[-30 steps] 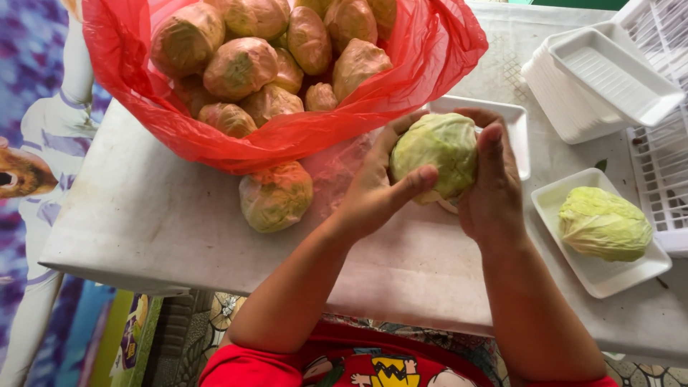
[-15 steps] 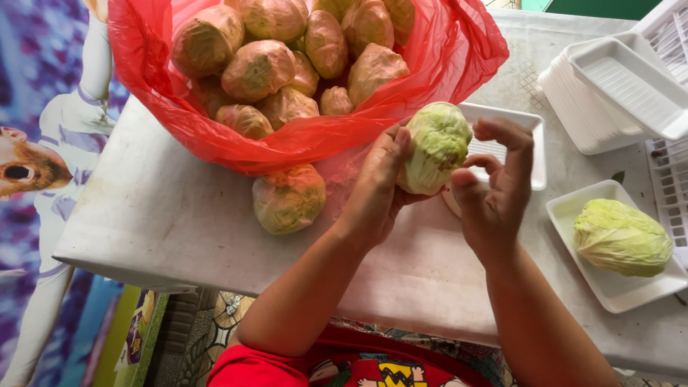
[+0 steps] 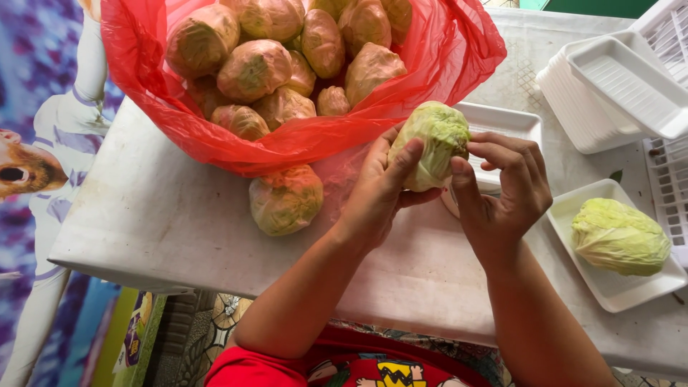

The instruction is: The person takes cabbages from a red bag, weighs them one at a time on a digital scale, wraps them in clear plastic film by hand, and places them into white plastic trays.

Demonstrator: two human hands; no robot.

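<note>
Nearest the camera, a red sleeve edge with a printed shirt sits below 2 bare forearms reaching up over the pale, scuffed bench (image 3: 143, 236). The left hand (image 3: 383, 183) is curled around the underside and near face of a small cabbage (image 3: 433, 143), thumb pressed on its front; the leaves look pale green, crinkled and loosely layered. The right hand (image 3: 505, 197) is half closed just beside it, fingertips touching the cabbage's right edge as if pinching a leaf, so the head is held above the bench between both hands. Behind the cabbage, partly hidden by it, lies a shallow white foam tray (image 3: 509, 122). To the right, well apart from the hands, 1 trimmed cabbage (image 3: 620, 236) rests in another white foam tray (image 3: 609, 294). Left of the hands, a wrapped cabbage (image 3: 287, 199) in cloudy film lies against a thin, glossy red plastic bag (image 3: 143, 107), which sags open and is heaped with similar brownish wrapped heads (image 3: 254, 68). Farthest right stands a stack of ribbed white trays (image 3: 602, 100) by a white slatted crate (image 3: 666, 186).
</note>
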